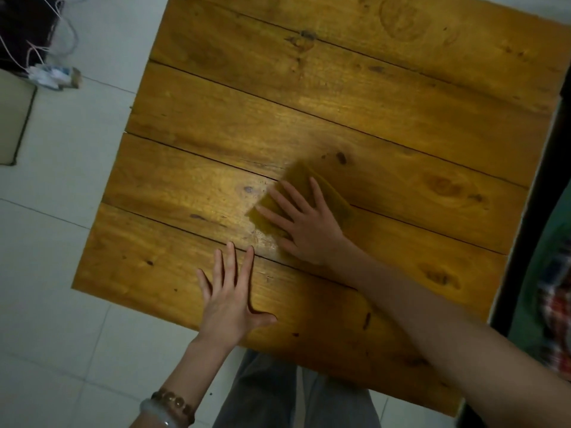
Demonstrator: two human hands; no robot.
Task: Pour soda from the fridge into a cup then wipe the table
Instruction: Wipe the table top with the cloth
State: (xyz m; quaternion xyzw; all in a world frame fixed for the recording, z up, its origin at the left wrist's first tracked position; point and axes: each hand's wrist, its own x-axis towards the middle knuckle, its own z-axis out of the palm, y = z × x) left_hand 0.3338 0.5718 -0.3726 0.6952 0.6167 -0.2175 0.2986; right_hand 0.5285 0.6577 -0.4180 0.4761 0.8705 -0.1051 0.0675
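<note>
Beaded bracelet, pale bangle, grey trousers

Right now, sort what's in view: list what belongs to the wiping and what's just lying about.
Job: yellow cloth, right hand pressing it flat, left hand flat on the wooden plank table.
Lying about: white cables and crumpled litter on the tiled floor, checked fabric at the right edge.

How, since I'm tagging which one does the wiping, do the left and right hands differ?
The right hand presses a yellow cloth; the left hand rests on the bare wooden table. The right hand reaches mid-table; the left hand lies near the edge. Bracelets circle the left wrist, not the right. Both are flat, fingers spread.
</note>
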